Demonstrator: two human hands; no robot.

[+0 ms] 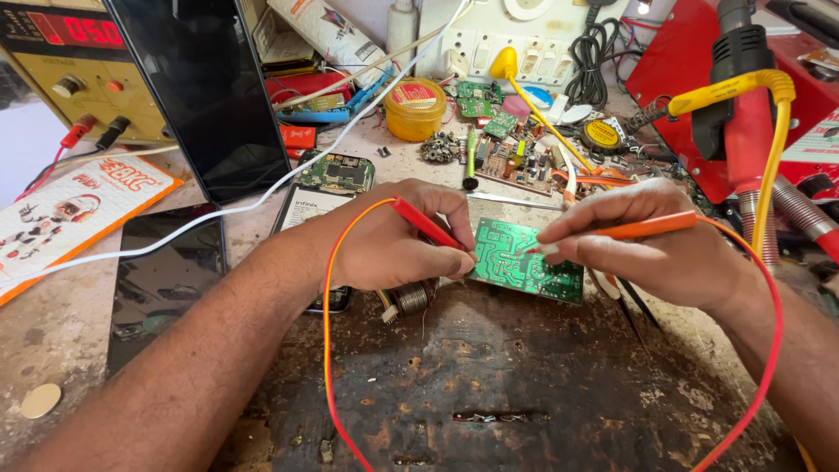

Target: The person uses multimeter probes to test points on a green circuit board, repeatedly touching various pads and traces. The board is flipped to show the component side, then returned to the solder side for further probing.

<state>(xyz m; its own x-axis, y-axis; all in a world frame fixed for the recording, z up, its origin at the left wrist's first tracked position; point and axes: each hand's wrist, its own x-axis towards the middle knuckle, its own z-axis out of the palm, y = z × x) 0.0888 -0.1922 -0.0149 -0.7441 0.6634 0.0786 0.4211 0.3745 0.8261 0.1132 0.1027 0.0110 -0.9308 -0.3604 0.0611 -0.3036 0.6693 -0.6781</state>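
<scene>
- Head view: the left hand (393, 245) pinches a red test probe (426, 224) between thumb and fingers, its tip at the left edge of a green circuit board (524, 260).
- The right hand (651, 249) pinches an orange test probe (651, 229), tip resting on the board's upper face.
- The board lies solder side up at the centre of a worn, scorched bench (489, 385), between the two hands.
- A red-and-orange lead (328, 350) loops from each probe toward the viewer.
- Beside the left forearm lie a dark phone (166, 280) and a white cable (218, 214); a yellow tin (415, 108) stands well behind the board.
</scene>
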